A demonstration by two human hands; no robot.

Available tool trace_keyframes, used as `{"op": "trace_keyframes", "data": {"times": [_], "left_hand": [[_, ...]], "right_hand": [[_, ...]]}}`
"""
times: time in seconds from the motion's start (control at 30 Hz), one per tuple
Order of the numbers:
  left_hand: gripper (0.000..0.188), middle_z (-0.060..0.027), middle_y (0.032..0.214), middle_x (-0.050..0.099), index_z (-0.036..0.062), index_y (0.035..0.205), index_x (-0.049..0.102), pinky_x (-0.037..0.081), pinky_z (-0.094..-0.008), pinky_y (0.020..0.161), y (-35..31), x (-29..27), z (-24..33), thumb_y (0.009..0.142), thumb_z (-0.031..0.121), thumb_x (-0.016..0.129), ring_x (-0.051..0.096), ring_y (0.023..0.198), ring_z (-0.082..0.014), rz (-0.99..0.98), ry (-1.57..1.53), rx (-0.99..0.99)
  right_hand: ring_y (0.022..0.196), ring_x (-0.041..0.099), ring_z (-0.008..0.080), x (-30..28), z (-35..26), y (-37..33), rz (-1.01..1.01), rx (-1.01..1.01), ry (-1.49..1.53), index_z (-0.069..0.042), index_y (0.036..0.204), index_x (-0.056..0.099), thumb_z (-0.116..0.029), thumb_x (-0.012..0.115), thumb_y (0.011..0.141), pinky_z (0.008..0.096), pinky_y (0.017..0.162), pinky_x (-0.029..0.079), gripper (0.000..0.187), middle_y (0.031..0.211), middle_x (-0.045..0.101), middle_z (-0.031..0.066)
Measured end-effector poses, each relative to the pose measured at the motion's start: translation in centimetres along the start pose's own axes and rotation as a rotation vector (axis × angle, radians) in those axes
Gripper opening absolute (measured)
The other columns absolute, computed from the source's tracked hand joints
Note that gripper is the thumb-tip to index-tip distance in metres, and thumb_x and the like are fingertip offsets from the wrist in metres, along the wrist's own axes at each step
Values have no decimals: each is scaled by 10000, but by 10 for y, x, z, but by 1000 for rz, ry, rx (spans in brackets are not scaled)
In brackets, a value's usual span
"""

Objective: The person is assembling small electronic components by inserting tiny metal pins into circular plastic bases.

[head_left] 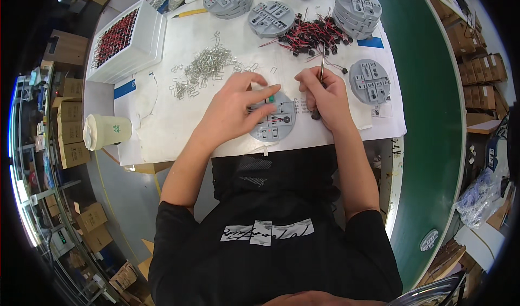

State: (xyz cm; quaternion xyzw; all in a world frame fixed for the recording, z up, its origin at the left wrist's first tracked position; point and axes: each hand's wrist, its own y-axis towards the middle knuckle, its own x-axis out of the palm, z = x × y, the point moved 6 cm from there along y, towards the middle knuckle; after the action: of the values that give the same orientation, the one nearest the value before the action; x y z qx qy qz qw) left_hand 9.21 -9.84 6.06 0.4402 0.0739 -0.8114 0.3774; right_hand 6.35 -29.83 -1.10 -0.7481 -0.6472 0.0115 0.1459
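Observation:
Near the front edge of the table, a round grey plastic base [279, 131] lies under my left hand [236, 106]. The fingers of that hand are apart, the fingertips at the base's upper part beside a small green piece [272, 98]. A black part with red wire sits in the middle of the base; my fingers hide its left side. Just right of it, my right hand [326, 97] is closed around a slim tool [323, 62] with a metal shaft pointing away from me and a dark end below the palm. Its exact kind is not clear.
Beyond my hands lie a heap of bent wire clips [208, 65] and a pile of black parts with red wires [319, 35]. Stacked grey bases [357, 10] stand at the back, a single one [370, 82] at right. A white foam box [154, 35] and lidded cup [111, 131] are left.

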Motion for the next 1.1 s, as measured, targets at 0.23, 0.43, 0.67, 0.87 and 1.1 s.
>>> {"op": "trace_keyframes", "data": {"times": [0.23, 0.43, 0.67, 0.87, 1.1], "left_hand": [[967, -146, 1335, 591, 108, 1497, 549, 538, -423, 912, 3, 0, 43, 645, 315, 956, 621, 1015, -316, -80, 320, -9], [1023, -181, 1349, 504, 90, 1531, 483, 547, -446, 961, -19, -17, 44, 644, 253, 966, 617, 1108, -368, 117, -59, -5], [1079, -188, 1434, 429, 85, 1568, 443, 519, -464, 1028, -61, 14, 4, 634, 199, 971, 601, 1203, -385, 301, -200, -128], [1071, -207, 1436, 498, 69, 1574, 440, 508, -459, 1019, -75, -5, -22, 653, 214, 968, 603, 1194, -384, 246, -362, -165], [1047, -134, 1175, 703, 22, 1512, 532, 516, -348, 953, -72, 0, -37, 609, 263, 1004, 630, 1107, -287, 188, -361, -231]], "right_hand": [[579, 522, 102, -7, -1, 0, -25, -138, 542, -16, 1256, 605, -312, 471, 1127, 245, 534, 435, 350, 864, 650, 79], [638, 554, 101, -15, -14, -15, -40, -140, 339, -7, 1247, 654, -289, 536, 1115, 252, 576, 452, 332, 850, 667, 59], [688, 562, 102, 3, -43, -33, -219, -52, -321, 9, 1195, 717, -278, 592, 1097, 281, 601, 475, 327, 817, 672, 36], [655, 572, 128, 36, -49, -50, -433, 8, -843, -1, 1021, 731, -301, 593, 1085, 293, 633, 494, 336, 776, 671, 38], [651, 609, 294, 75, -48, -46, -517, -152, -1223, -9, 887, 667, -315, 602, 1059, 408, 655, 500, 357, 733, 665, 150]]}}
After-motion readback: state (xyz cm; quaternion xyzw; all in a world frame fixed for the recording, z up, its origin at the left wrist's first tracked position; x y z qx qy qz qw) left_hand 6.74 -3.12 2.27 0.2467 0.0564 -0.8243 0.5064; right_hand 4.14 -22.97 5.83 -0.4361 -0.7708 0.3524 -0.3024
